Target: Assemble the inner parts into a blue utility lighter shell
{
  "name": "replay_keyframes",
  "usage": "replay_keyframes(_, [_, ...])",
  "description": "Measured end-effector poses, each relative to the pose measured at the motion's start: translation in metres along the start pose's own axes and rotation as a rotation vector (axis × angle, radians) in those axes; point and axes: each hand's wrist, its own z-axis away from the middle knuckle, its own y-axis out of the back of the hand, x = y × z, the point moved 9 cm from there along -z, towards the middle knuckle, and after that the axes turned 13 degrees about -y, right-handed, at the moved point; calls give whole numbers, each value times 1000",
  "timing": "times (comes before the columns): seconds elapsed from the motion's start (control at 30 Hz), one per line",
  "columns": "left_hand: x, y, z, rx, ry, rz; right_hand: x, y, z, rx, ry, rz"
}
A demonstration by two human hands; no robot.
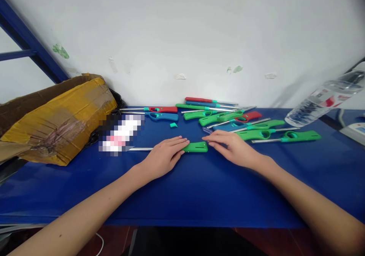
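Observation:
My left hand lies over a green long-nosed gas lighter, fingers across its handle, holding it against the table. Its metal barrel points left, and the hand covers the trigger part. My right hand is just beyond the handle's right end, thumb and forefinger drawn close together. Whatever they may pinch is too small to make out. A clear purplish piece shows behind those fingertips. A loose turquoise trigger-like piece lies on the table behind my left hand.
Several green, red and blue lighters lie in a loose pile at the back right. A red lighter and a blue lighter lie further left. A taped cardboard box stands left. A water bottle stands right, before the white wall.

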Motion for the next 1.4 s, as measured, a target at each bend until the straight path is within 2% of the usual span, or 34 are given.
replay_keyframes(0.1, [-1,-1,0,14,-12,-9,11,18,0,124,-56,65])
replay_keyframes(0.2, [-2,-2,1,15,-16,-18,25,25,0,190,-135,200])
replay_keyframes(0.3, [-3,-2,0,3,-19,-25,35,19,-1,213,-206,352])
replay_keyframes(0.4, [-2,-1,-1,-11,-35,-28,34,7,-3,210,-211,436])
replay_keyframes(0.57, [0,-2,-2,-43,-56,-49,31,-4,-8,232,-201,490])
replay_keyframes(0.67, [-1,-4,-2,-41,-41,-57,32,-8,-9,201,-219,527])
replay_keyframes(0.77, [-2,-7,-5,-41,-31,-87,33,-4,-8,190,-258,508])
replay_keyframes(0.83, [-1,-9,-8,-50,-40,-117,32,10,-7,248,-288,407])
replay_keyframes(0.9, [2,-12,-14,-64,-54,-144,31,27,-5,314,-315,199])
replay_keyframes(1.0, [4,-17,-24,-100,-57,-182,32,41,-5,309,-398,-361])
replay_keyframes(1.07, [4,-20,-29,-115,-54,-202,21,40,-13,238,-376,-757])
replay_keyframes(1.13, [5,-22,-32,-126,-68,-215,9,38,-24,197,-364,-1018])
replay_keyframes(1.23, [6,-23,-30,-157,-93,-231,3,32,-43,211,-400,-1214])
replay_keyframes(1.33, [6,-22,-25,-183,-89,-244,14,28,-54,323,-398,-1381])
replay_keyframes(1.4, [5,-23,-24,-191,-77,-249,20,21,-58,316,-366,-1459])
